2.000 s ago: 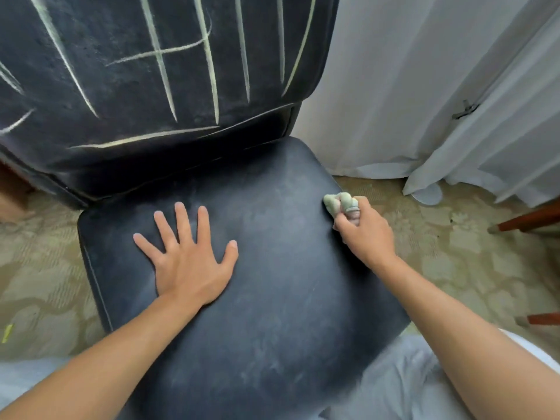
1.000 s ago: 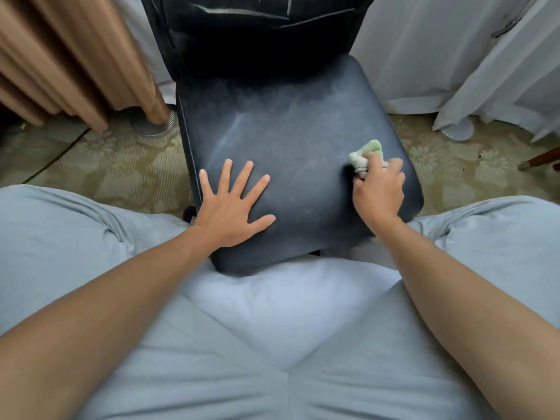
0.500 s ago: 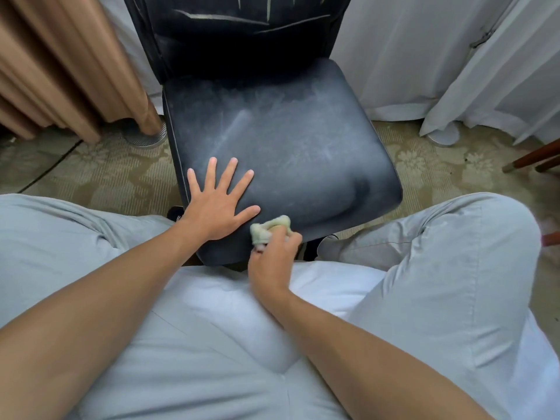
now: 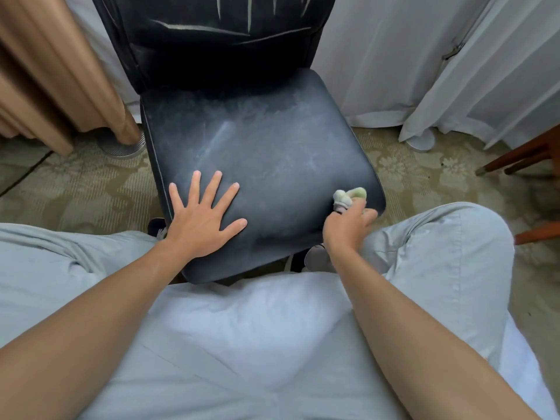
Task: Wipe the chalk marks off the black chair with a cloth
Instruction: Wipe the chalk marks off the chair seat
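Clearly the black chair is only half done: its seat shows a hazy smear, its backrest bold chalk marks. Left hand lies flat, fingers spread, near the seat's front-left corner; right hand grips the wadded cloth at the front-right corner, apparently mid-wipe; next, the backrest needs reaching

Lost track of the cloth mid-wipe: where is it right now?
In the head view the cloth is bunched in the right hand, at the seat's front right corner, across from the left hand.
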The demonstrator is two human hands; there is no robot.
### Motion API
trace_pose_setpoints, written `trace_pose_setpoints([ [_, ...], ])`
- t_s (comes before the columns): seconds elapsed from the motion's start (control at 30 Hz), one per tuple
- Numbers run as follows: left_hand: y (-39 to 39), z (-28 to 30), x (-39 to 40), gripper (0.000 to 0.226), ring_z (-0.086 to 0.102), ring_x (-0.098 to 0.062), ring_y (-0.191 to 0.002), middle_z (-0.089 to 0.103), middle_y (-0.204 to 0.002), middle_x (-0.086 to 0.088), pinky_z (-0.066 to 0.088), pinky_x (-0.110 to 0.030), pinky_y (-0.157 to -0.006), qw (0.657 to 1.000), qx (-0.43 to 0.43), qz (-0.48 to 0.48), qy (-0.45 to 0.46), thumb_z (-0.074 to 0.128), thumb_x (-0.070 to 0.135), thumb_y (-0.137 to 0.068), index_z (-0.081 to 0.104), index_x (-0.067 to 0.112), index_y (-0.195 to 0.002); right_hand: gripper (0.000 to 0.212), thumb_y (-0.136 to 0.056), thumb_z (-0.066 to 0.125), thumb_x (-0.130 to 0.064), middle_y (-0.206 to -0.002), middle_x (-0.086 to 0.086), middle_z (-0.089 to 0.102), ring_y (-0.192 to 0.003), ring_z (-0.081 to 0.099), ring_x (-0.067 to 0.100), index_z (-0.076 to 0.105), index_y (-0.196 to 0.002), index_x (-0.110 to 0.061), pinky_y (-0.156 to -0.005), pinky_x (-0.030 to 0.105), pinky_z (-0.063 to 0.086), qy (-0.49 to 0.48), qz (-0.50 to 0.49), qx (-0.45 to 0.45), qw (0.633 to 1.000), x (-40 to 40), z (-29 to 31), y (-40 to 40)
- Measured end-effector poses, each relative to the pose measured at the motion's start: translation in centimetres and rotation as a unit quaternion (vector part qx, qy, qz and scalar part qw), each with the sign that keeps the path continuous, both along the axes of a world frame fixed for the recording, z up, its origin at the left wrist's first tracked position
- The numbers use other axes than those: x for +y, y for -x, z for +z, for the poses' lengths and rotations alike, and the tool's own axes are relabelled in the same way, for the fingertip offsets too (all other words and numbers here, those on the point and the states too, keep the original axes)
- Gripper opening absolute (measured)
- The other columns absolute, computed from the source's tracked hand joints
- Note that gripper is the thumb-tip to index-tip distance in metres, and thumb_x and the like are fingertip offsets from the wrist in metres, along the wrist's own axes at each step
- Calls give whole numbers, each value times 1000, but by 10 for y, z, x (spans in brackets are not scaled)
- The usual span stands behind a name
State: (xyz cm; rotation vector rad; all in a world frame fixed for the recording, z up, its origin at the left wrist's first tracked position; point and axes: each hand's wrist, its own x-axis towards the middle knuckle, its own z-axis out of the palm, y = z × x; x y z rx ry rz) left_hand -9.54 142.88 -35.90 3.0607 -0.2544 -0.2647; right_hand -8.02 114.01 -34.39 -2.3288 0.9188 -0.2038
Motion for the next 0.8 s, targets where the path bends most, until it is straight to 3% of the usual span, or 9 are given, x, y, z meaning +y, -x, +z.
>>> trace_pose_setpoints([
  [0.13, -3, 7, 1, 67, -25, -30, -157, -18, -173, 9, -15, -72, -117, 998, 39, 12, 54, 22, 68, -104, -4, 48, -162, 26, -76, 48, -13, -115, 17, 48, -96, 48, 38, 57, -100, -12, -80, 47, 47, 75, 304, -64, 947, 114, -10, 74],
  [0.2, -8, 13, 6, 55, -19, -23, -159, -4, -174, 13, -18, -67, -120, 986, 51, 40, 153, 34, 39, -110, 18, 44, -163, 17, -79, 54, -15, -115, 10, 46, -97, 45, 32, 51, -96, -17, -68, 46, 50, 67, 473, -66, 876, 148, -15, 103],
  [0.27, -11, 20, 12, 51, -9, -17, -160, 14, -173, 14, -21, -59, -122, 959, 57, 86, 266, 37, 17, -109, 41, 34, -157, 23, -80, 62, -14, -114, 5, 43, -96, 44, 28, 47, -96, -18, -59, 45, 52, 56, 532, -72, 842, 148, -20, 102],
  [0.37, -12, 26, 18, 49, -2, -14, -160, 23, -170, 13, -19, -55, -124, 944, 59, 99, 308, 41, 10, -107, 49, 28, -152, 31, -78, 64, -16, -121, -1, 38, -100, 45, 24, 50, -106, -22, -65, 42, 54, 53, 475, -69, 876, 121, -16, 78],
  [0.47, -9, 27, 20, 55, -4, -16, -161, 20, -171, 12, -18, -56, -124, 951, 65, 73, 292, 44, 6, -105, 45, 29, -155, 31, -83, 59, -16, -123, 1, 38, -103, 48, 28, 52, -112, -25, -78, 40, 49, 33, 241, -51, 969, 76, -3, 33],
  [0.57, -9, 28, 22, 60, 1, -14, -161, 27, -169, 12, -13, -53, -127, 938, 74, 85, 328, 38, -5, -101, 51, 25, -151, 20, -89, 59, -18, -118, 10, 42, -105, 48, 36, 52, -108, -18, -71, 40, 42, 58, 119, -51, 990, 46, 9, -8],
  [0.63, -9, 30, 23, 57, 19, -16, -158, 41, -163, 7, 1, -44, -130, 924, 42, 127, 358, 36, -11, -98, 62, 17, -140, 16, -89, 59, -21, -117, 11, 43, -102, 47, 36, 54, -104, -16, -69, 38, 40, 75, 156, -53, 983, 66, 10, -8],
  [0.73, -11, 39, 28, 48, 57, -21, -127, 66, -133, -2, 38, -23, -104, 885, -70, 259, 380, 40, -15, -90, 74, 9, -113, 25, -78, 63, -20, -116, 9, 47, -93, 46, 32, 55, -102, -20, -58, 35, 40, 98, 419, -109, 896, 139, -1, 39],
  [0.8, -13, 43, 36, 44, 60, -18, -111, 66, -120, 2, 42, -25, -91, 872, -94, 297, 377, 42, -12, -89, 74, 13, -105, 32, -74, 63, -23, -117, 9, 48, -90, 44, 29, 53, -104, -22, -52, 33, 37, 119, 627, -121, 760, 171, -6, 73],
])
